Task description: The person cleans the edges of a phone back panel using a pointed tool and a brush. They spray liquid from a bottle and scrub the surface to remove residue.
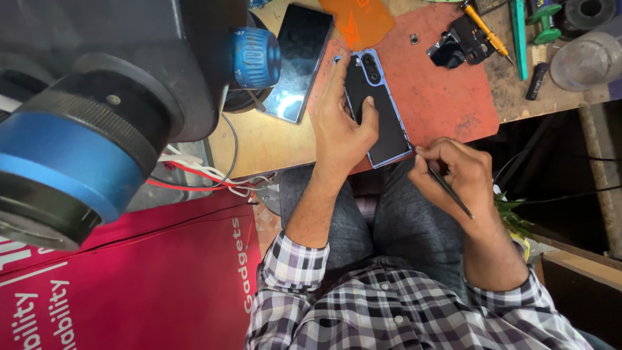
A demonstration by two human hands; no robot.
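On the worn red rubber mat [447, 97] at the desk edge, my left hand [340, 126] pins the blue-framed black phone [382, 110] while my right fingers [435, 155] pinch a thin dark pointed tool [447, 186] near its lower corner, where a slip, I judge, could gouge the back.

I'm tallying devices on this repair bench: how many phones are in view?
2. One blue-edged phone lies back-up on the red mat, held by the left hand. One dark phone lies on the wooden bench beside it. Others may be hidden.
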